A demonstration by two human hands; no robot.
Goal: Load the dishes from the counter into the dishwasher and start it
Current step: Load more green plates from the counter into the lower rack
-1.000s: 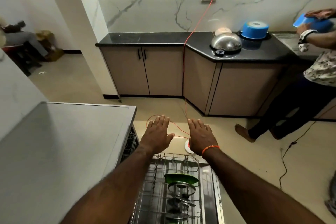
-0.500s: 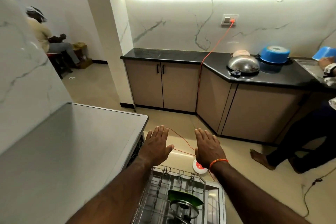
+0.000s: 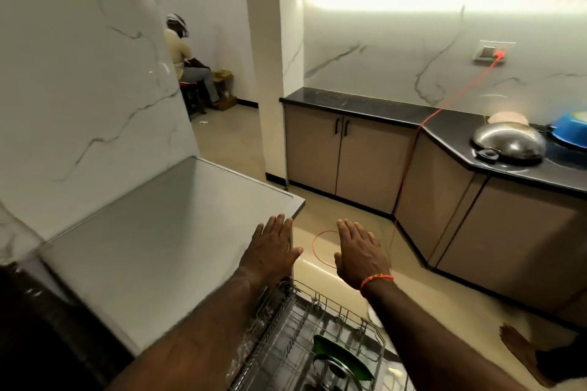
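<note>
Both hands reach forward over the pulled-out dishwasher rack [image 3: 317, 336], palms down and fingers straight and spread, holding nothing: the left hand [image 3: 273, 251] hovers at the near corner of the grey dishwasher top [image 3: 165, 232], and the right hand [image 3: 359, 252], with an orange thread band at the wrist, hangs over the beige floor [image 3: 330, 209]. In the wire rack sit a green plate [image 3: 341, 359] standing on edge and, just in front of it, a steel lid [image 3: 330, 370] with a knob. Across the floor a dark stone bench [image 3: 381, 106] runs along the marble-veined wall on top of beige cupboards [image 3: 343, 155] with black handles, and bends at an angle toward the right. On that bench, at the right end, lie an upturned steel wok [image 3: 508, 143], a pale round dish [image 3: 508, 118] behind it, and a blue bowl [image 3: 570, 132] partly cut off by the frame edge. An orange cable [image 3: 409, 165] drops from a wall socket [image 3: 492, 52], over the bench edge, and loops on the floor between the hands. A light strip glows beneath dark wall cabinets. To the left, past a white pillar, a seated person [image 3: 187, 63] faces away. A bare foot [image 3: 521, 349] of another person shows at the lower right.
</note>
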